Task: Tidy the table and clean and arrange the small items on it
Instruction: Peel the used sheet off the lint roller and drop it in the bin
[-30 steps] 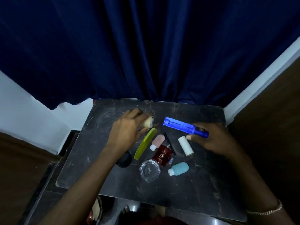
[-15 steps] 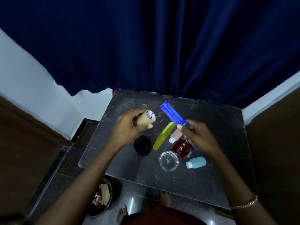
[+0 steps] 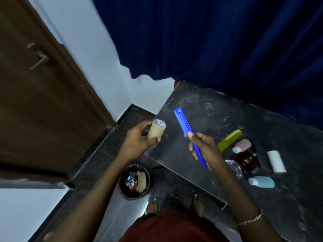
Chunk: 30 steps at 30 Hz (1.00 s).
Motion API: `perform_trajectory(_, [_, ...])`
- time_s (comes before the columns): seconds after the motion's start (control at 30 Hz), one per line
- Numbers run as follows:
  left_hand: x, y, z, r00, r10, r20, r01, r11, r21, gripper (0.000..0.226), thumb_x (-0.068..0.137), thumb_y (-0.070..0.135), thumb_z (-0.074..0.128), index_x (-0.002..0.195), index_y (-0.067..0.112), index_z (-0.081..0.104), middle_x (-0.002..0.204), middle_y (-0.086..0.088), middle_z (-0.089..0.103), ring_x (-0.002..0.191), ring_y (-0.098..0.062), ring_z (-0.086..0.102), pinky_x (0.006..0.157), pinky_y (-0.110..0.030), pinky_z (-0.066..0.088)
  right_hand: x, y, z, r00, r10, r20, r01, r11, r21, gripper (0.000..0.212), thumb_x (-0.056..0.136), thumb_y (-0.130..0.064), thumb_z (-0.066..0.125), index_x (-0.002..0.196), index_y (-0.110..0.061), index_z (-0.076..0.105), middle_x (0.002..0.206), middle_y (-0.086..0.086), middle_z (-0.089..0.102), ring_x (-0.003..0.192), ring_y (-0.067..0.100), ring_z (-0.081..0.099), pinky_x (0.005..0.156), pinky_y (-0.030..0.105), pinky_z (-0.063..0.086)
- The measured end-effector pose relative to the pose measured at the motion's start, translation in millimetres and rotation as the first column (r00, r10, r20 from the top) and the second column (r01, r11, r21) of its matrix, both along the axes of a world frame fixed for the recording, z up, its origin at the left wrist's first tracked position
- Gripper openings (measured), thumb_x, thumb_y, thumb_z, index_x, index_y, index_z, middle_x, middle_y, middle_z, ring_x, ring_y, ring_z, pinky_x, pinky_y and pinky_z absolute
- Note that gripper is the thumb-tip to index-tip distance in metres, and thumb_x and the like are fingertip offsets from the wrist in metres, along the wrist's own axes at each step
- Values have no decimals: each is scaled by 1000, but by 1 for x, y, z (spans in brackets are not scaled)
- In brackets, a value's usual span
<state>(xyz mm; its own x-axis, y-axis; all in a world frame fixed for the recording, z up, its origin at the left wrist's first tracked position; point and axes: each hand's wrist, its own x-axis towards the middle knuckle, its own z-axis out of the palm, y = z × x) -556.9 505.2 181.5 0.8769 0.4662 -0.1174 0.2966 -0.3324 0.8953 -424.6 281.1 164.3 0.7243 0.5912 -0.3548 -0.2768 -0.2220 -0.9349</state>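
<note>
My left hand [image 3: 138, 143] grips a tan cylindrical container [image 3: 156, 131] with a white printed end, held beyond the table's left edge above the floor. My right hand [image 3: 203, 147] grips a long blue plastic tool [image 3: 186, 130] by its lower half, over the dark table [image 3: 201, 109]. On the table to the right lie a yellow-green comb [image 3: 229, 140], a pink bottle [image 3: 242, 145], a dark red bottle [image 3: 247, 160], a white cylinder [image 3: 276, 161], a light blue bottle [image 3: 262, 182] and a clear glass jar [image 3: 235, 167], partly hidden by my right forearm.
A black bin [image 3: 134, 181] with wrappers and a tan object stands on the floor below my left hand. A brown door [image 3: 43, 95] is at the left, a dark blue curtain [image 3: 218, 41] behind the table. My bare feet [image 3: 153, 205] show near the table's front edge.
The camera has swung left and down, so the bin and door are in view. Both hands lifted their objects and moved left; the tan container is off the table's edge.
</note>
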Motion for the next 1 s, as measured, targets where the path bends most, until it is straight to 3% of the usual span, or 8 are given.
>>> perform_trajectory(0.17, [-58, 40, -26, 988, 131, -88, -132, 991, -13, 51, 80, 18, 89, 127, 17, 70, 118, 3, 76, 111, -16, 71, 99, -45, 58, -35, 53, -21, 995, 83, -58, -84, 996, -17, 45, 100, -34, 59, 107, 11, 59, 63, 7, 56, 43, 14, 44, 40, 23, 36])
perform_trajectory(0.33, [-115, 70, -53, 955, 247, -164, -254, 967, -24, 47, 81, 21, 88, 125, 21, 72, 117, 9, 76, 106, 3, 69, 88, -16, 52, -70, 94, -54, 976, 181, -122, -189, 980, -55, 36, 100, -34, 59, 107, 1, 66, 67, 8, 60, 49, 12, 51, 46, 23, 42])
perform_trajectory(0.4, [-133, 77, -67, 937, 286, -198, -298, 954, -31, 47, 81, 20, 88, 125, 20, 73, 115, 8, 76, 102, 11, 67, 81, -2, 47, -82, 107, -69, 965, 224, -135, -236, 969, -76, 26, 100, -33, 60, 99, -8, 69, 68, 7, 62, 52, 12, 52, 48, 23, 43])
perform_trajectory(0.47, [-147, 82, -84, 918, 319, -233, -335, 942, -29, 49, 81, 20, 88, 128, 20, 72, 115, 8, 76, 102, 12, 65, 77, 3, 44, -92, 120, -87, 953, 263, -148, -280, 955, -103, 19, 100, -31, 60, 91, -17, 68, 67, 4, 64, 54, 12, 54, 49, 23, 44])
perform_trajectory(0.7, [-178, 93, -180, 856, 365, -367, -418, 905, -74, 53, 81, 22, 89, 131, 20, 70, 120, 5, 76, 106, -6, 70, 77, -4, 49, -116, 155, -174, 932, 273, -239, -325, 920, -218, 19, 99, -30, 60, 97, -13, 68, 70, 3, 66, 57, 12, 58, 57, 25, 45])
perform_trajectory(0.8, [-182, 93, -230, 826, 371, -425, -442, 893, -80, 52, 82, 23, 88, 131, 20, 70, 118, 2, 76, 105, -14, 72, 90, -31, 59, -121, 165, -221, 926, 287, -245, -351, 894, -280, 25, 99, -31, 60, 101, -8, 68, 70, 3, 65, 55, 9, 57, 57, 24, 44])
perform_trajectory(0.9, [-186, 95, -288, 800, 384, -462, -472, 877, -88, 49, 81, 17, 88, 127, 21, 70, 111, 0, 76, 100, -21, 73, 92, -45, 61, -124, 174, -273, 927, 294, -232, -359, 874, -328, 18, 99, -31, 61, 84, -20, 64, 66, 1, 64, 48, 5, 56, 52, 20, 43])
perform_trajectory(1.0, [-191, 91, -350, 766, 394, -508, -488, 871, -61, 49, 80, 20, 88, 125, 20, 70, 107, 3, 74, 96, -20, 73, 85, -39, 61, -127, 183, -329, 929, 306, -210, -366, 849, -382, 25, 98, -32, 62, 75, -21, 61, 63, 1, 64, 42, 0, 55, 45, 15, 43])
